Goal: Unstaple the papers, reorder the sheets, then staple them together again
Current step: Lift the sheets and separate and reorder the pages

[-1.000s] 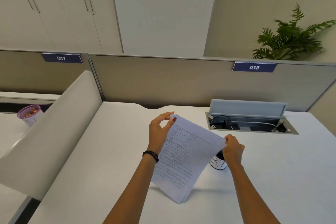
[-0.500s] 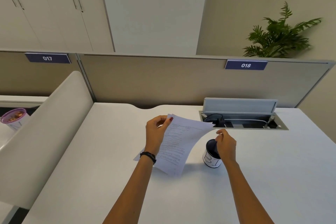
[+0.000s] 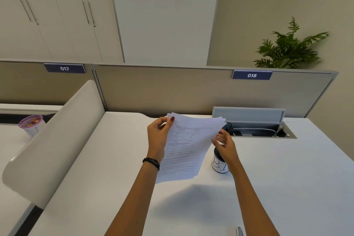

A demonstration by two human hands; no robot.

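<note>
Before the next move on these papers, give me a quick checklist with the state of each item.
1. Left hand grips the papers' top left corner: ok.
2. Right hand has a firm pinch on the right edge: cannot tell; fingers look loose at the edge.
3. Papers lifted off the desk: ok, with their shadow below.
4. Sheets squared up: not ok; top edges are fanned.
5. Staple removed: cannot tell; too small to see.
6. Cup clear of the papers: not ok; it stands right beside their lower right edge.
</note>
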